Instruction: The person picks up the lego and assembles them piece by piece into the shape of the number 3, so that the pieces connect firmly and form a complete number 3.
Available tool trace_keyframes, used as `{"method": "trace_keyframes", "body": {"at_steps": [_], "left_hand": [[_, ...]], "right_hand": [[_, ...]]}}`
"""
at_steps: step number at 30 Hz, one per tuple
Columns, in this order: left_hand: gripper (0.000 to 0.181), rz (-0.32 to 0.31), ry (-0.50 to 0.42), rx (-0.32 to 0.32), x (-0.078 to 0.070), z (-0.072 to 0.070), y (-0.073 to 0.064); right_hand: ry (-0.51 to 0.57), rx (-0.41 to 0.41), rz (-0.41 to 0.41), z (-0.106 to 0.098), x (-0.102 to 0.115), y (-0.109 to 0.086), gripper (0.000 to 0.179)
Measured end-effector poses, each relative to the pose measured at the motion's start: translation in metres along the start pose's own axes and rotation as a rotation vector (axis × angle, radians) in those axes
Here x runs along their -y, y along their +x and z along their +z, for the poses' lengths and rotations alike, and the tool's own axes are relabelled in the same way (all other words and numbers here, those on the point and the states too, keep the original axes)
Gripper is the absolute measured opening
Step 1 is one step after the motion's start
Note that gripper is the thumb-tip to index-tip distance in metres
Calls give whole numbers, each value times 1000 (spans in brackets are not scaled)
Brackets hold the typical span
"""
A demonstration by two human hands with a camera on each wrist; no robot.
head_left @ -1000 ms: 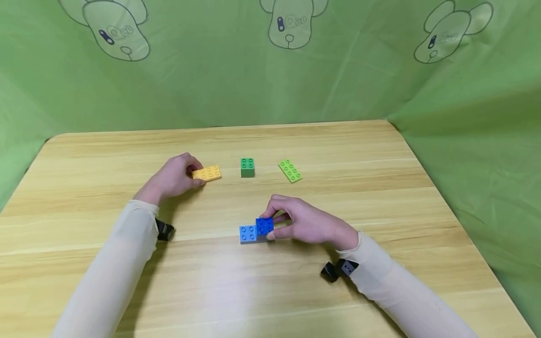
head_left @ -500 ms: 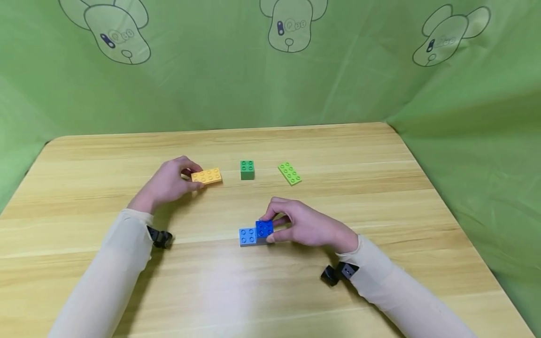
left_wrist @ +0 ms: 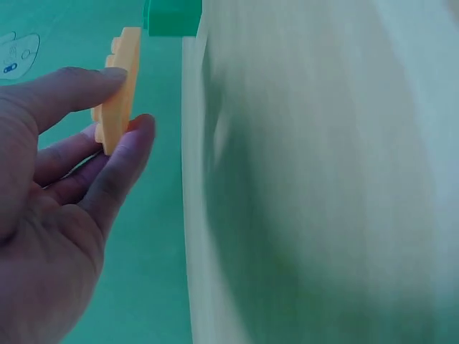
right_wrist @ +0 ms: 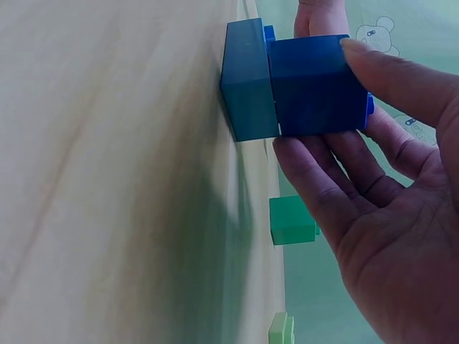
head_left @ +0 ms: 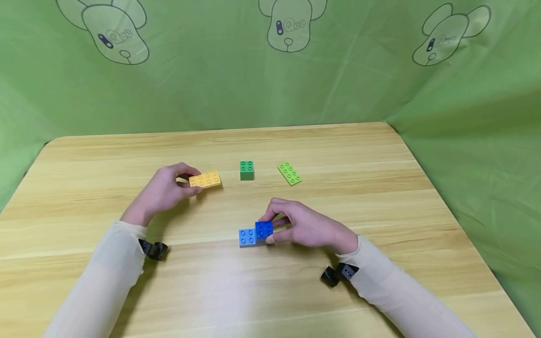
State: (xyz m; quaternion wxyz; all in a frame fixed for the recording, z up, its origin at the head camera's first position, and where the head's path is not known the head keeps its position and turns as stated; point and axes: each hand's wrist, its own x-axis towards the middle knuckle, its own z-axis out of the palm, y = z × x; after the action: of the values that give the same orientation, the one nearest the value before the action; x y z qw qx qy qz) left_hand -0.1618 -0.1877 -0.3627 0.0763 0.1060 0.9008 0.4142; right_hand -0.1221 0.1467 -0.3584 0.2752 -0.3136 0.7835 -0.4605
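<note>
On my monitor, left hand point(head_left: 165, 189) pinching flat yellow eight-stud plastic plate point(head_left: 205, 179) above wood-grain table point(head_left: 203, 291), right hand point(head_left: 307, 223) pinching dark-blue four-stud plastic brick point(head_left: 264, 229) — atop right end of light-blue plastic brick point(head_left: 247, 237).

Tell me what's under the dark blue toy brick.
A light blue toy brick lies under the dark blue toy brick, sticking out to the left with four studs showing. The rest of its top is covered, so any studs there are hidden.
</note>
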Motion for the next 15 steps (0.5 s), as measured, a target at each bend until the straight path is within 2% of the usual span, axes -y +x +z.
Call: {"method": "trace_keyframes", "body": {"at_steps": [7,15], "left_hand": [[35,29,-93,-17,-8,8,-9],[34,-8,-148,-31,-18,15,-16]], "right_hand": [[18,-8,11,0,-1,0,25],[17,-1,21,0,-1,0,24]]}}
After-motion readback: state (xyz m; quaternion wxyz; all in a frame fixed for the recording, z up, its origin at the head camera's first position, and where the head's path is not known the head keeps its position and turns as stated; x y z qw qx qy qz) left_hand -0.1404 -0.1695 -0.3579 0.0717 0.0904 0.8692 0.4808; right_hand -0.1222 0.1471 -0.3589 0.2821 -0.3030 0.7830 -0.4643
